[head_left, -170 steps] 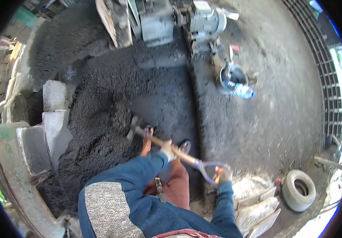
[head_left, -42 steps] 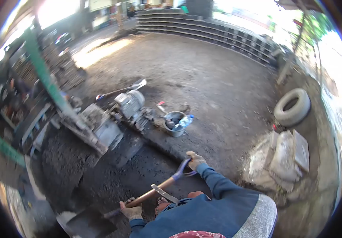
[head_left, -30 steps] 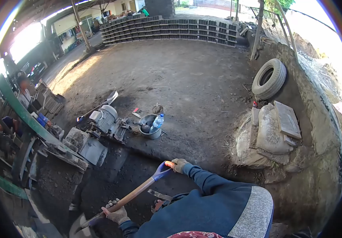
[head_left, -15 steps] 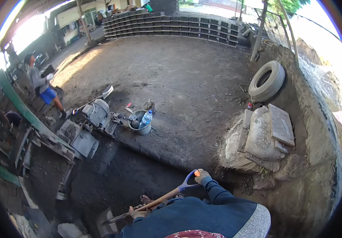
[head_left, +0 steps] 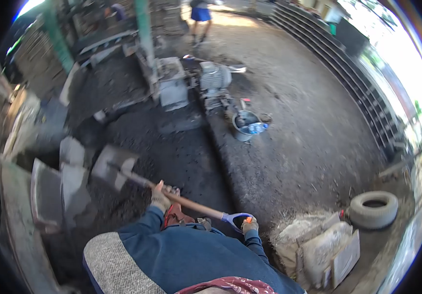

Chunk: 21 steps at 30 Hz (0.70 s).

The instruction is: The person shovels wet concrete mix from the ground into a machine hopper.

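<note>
A shovel (head_left: pixel 191 204) with a wooden shaft and a blue D-shaped handle lies across the front of my body. My left hand (head_left: pixel 160 197), in a glove, is closed round the shaft near the blade end. The gloved right hand (head_left: pixel 250 225) grips the blue handle, where something orange shows at the fingers. At the far end of the shaft, the wide metal blade (head_left: pixel 114 166) is over dark, loose material (head_left: pixel 142 142) in the sunken area. Whether the blade touches that material I cannot tell.
A grey motor (head_left: pixel 214 78) and a bucket (head_left: pixel 244 136) with a bottle stand on the raised ground beyond the pit edge. A tyre (head_left: pixel 373 223) and a sack (head_left: pixel 326 250) lie at the right. Metal sheets (head_left: pixel 48 196) lean at the left. Another person (head_left: pixel 200 13) stands at the top.
The view has swung to the left. My left hand and the shovel blade have moved forward, away from my body. The right hand still holds the blue handle.
</note>
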### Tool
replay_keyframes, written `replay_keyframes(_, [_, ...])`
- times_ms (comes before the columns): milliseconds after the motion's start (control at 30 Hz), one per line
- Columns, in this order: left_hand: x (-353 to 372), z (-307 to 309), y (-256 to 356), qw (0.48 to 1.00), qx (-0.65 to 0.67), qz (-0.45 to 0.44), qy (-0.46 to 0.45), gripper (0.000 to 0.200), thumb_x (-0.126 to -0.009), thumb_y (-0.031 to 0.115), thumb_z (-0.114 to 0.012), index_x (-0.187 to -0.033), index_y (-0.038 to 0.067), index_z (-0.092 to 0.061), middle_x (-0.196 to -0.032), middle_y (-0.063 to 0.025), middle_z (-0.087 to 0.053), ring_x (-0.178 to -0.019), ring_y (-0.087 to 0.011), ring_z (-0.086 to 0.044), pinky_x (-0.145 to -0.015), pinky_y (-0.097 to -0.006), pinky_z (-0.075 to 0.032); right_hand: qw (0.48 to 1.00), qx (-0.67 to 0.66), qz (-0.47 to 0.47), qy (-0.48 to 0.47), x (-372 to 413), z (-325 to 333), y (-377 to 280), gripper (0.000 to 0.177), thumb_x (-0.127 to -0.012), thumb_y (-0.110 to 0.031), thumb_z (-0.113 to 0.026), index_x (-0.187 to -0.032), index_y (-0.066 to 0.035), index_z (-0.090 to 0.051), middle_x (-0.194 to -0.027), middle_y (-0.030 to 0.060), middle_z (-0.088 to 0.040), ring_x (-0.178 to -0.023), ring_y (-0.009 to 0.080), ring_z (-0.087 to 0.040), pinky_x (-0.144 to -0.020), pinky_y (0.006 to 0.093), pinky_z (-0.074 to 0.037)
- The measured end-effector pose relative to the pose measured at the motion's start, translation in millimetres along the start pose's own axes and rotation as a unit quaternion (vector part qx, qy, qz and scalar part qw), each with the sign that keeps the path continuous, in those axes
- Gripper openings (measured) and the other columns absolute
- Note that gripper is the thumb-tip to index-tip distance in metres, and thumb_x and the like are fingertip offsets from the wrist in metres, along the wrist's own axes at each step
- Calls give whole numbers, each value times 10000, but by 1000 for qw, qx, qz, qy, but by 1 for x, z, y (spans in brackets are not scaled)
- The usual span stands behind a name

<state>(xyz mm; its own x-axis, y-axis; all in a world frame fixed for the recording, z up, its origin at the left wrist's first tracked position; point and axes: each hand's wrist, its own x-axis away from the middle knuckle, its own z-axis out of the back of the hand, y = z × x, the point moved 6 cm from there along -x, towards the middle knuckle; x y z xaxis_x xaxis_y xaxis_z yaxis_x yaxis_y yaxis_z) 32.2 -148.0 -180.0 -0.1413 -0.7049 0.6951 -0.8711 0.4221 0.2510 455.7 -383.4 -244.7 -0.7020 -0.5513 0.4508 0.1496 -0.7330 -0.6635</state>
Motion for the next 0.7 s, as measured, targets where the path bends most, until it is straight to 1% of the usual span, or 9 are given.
replay_keyframes(33, [1,-18,7,999,-21,-25,-22,312,-881,324,-643,-722,152,-438,-632,-41,-459,-586,-264,-456,-673,-487,-453,999,-36,-20,-13,-8,-6,-1,343,-846,-76,-677,-1173,-37,-579,-859,118,-680,-692,197,-674,-618,332,-545])
replay_keyframes(133, [-8,-71,29,992,-44,-23,-118,320,-853,318,-670,-713,163,-428,-666,-38,-474,-613,-246,-473,-695,-476,-444,996,-43,-35,-73,-37,-15,-30,145,-841,-8,-655,-972,-34,-597,-790,96,-659,-614,170,-637,-529,327,-513])
replay_keyframes(233, [11,-136,50,972,-87,-35,-216,300,-886,313,-657,-706,174,-459,-691,-13,-501,-660,-211,-531,-772,-462,-456,939,-279,-127,-155,-49,-23,-67,123,-835,61,-546,-859,-56,-577,-758,104,-636,-602,202,-610,-496,362,-489])
replay_keyframes(400, [28,-201,76,967,-133,-87,-199,275,-891,273,-670,-797,124,-459,-659,-35,-501,-593,-232,-545,-619,-428,-516,846,-440,-157,-256,-15,-12,-115,83,-831,-14,-574,-805,-92,-579,-727,97,-608,-577,225,-574,-483,385,-460])
replay_keyframes(433, [32,-211,85,966,-145,-94,-193,270,-895,273,-669,-810,120,-463,-657,-39,-504,-582,-239,-550,-600,-428,-522,847,-436,-155,-260,-16,-18,-112,29,-826,-93,-628,-815,-94,-601,-702,81,-591,-551,226,-556,-486,371,-473])
replay_keyframes(533, [23,-239,125,956,-156,-147,-201,292,-908,327,-663,-859,110,-474,-662,-48,-516,-561,-247,-555,-559,-433,-520,852,-446,-135,-239,17,-32,-137,38,-816,-108,-644,-822,-91,-610,-689,71,-582,-539,225,-549,-501,376,-491])
replay_keyframes(567, [14,-243,141,955,-151,-164,-197,311,-912,359,-658,-875,109,-476,-664,-53,-521,-566,-255,-562,-554,-431,-525,828,-447,-141,-308,41,-33,-159,71,-827,-136,-657,-839,-90,-603,-708,61,-594,-549,220,-562,-526,392,-506])
replay_keyframes(633, [-15,-243,174,966,-127,-169,-150,413,-926,513,-591,-899,115,-483,-669,-58,-535,-583,-268,-573,-581,-449,-537,820,-469,-165,-284,115,-30,-237,126,-851,-202,-666,-852,-103,-588,-717,54,-594,-574,223,-568,-566,410,-514])
replay_keyframes(700, [-14,-251,183,974,-89,-138,-157,485,-915,624,-512,-877,141,-494,-692,-45,-539,-602,-248,-572,-605,-451,-516,810,-485,-178,-278,135,-34,-263,163,-859,-247,-668,-838,-115,-574,-722,50,-587,-591,226,-564,-585,428,-511])
